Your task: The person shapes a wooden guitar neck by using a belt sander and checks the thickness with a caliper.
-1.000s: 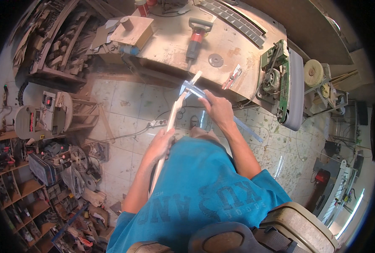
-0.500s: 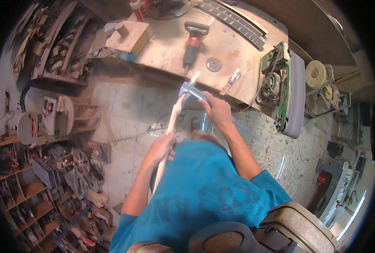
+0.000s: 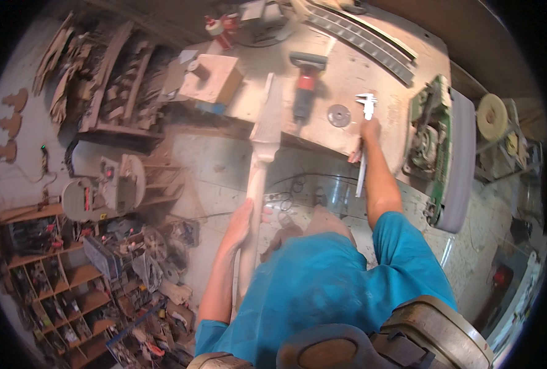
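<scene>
My left hand (image 3: 239, 222) is closed around the lower part of a long, pale, shaped wooden leg (image 3: 267, 126). The leg's square upper end points away from me and overlaps the front edge of the workbench (image 3: 249, 114); its lower end runs down beside my shirt. My right hand (image 3: 370, 130) reaches to the right over the bench, gripping a vernier caliper (image 3: 367, 106). The caliper's jaws point away from me, and its beam shows below the hand. Left of it lies a round disc (image 3: 339, 115), then a red and black grinder (image 3: 306, 86).
A green belt sander (image 3: 436, 154) stands at the bench's right end. A wooden block (image 3: 211, 77) and a red and white bottle (image 3: 218, 32) are at its left. Wood offcuts fill a rack (image 3: 116, 86); a compartment shelf (image 3: 58, 277) stands lower left. Cables cross the floor.
My right hand has taken the caliper off the wooden leg and carried it right, over the bench. The leg is now raised and turned, showing a broader face. The whole view has shifted.
</scene>
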Motion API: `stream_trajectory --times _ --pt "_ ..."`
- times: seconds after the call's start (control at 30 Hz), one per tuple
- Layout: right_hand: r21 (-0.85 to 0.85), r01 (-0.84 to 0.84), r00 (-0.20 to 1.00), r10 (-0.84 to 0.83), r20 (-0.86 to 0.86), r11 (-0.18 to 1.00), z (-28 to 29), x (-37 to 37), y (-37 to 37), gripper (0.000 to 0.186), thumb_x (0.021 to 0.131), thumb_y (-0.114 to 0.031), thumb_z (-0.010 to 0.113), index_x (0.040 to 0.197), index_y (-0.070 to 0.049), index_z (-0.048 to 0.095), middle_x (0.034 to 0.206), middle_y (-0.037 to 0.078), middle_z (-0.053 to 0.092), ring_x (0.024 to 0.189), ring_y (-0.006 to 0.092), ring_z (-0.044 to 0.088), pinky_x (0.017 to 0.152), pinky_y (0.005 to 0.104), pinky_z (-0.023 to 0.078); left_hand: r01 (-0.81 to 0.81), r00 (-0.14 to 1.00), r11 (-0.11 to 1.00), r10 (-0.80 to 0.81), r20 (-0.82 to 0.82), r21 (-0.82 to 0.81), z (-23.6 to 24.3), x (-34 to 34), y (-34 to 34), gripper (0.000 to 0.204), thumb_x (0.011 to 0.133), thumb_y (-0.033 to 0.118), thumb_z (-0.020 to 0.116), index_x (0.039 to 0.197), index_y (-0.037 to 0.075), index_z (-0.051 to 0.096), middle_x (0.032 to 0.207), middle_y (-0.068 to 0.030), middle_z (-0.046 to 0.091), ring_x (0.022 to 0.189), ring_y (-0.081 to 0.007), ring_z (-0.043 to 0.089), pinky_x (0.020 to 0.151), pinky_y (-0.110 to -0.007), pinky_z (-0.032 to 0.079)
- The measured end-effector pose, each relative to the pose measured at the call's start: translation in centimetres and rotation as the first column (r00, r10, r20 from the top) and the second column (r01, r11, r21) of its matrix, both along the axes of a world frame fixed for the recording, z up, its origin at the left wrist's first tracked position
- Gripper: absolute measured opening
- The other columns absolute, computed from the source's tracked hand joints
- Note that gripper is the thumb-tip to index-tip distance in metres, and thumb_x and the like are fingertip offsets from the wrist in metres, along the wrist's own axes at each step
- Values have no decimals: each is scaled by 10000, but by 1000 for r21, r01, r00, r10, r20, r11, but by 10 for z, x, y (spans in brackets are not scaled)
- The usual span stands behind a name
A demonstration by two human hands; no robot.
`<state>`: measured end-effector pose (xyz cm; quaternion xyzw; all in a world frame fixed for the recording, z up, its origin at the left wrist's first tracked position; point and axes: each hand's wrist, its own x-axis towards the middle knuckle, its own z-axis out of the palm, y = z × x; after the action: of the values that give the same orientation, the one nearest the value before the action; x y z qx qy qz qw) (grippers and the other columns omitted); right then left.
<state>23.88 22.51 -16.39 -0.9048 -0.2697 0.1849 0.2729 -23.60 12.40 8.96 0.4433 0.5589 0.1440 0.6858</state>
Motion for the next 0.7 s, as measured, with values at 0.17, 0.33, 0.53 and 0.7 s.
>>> stream_trajectory --times 0.17,0.33,0.53,0.7 --pt "61 -39 996 34 86 997 48 -7 7 339 895 -256 636 1112 2 666 1008 261 693 975 432 669 831 512 521 -41 995 994 31 95 101 9 7 34 640 1069 507 303 1263 -52 549 1043 -105 691 835 -122 630 780 -275 515" --pt "402 -173 960 244 -134 899 119 -80 -54 372 919 -337 644 1060 4 699 803 151 707 706 252 685 664 378 535 -53 979 964 -1 202 261 22 26 78 626 1069 507 311 1263 -43 539 1020 -89 684 813 -109 611 753 -263 508" --pt "583 -355 319 681 -659 730 268 -257 -210 287 959 -262 657 1067 3 680 845 95 723 665 137 685 619 293 567 -193 844 909 -38 535 368 45 51 103 621 1061 513 331 1282 -41 505 1027 -110 657 839 -141 604 786 -298 507" --pt "522 -551 456 759 -465 651 264 -313 -297 705 953 -318 673 1471 63 383 1210 192 651 1014 189 674 845 321 562 -257 477 957 6 879 132 63 120 58 594 1049 511 348 1327 -11 408 1082 -140 608 945 -211 582 893 -364 492"
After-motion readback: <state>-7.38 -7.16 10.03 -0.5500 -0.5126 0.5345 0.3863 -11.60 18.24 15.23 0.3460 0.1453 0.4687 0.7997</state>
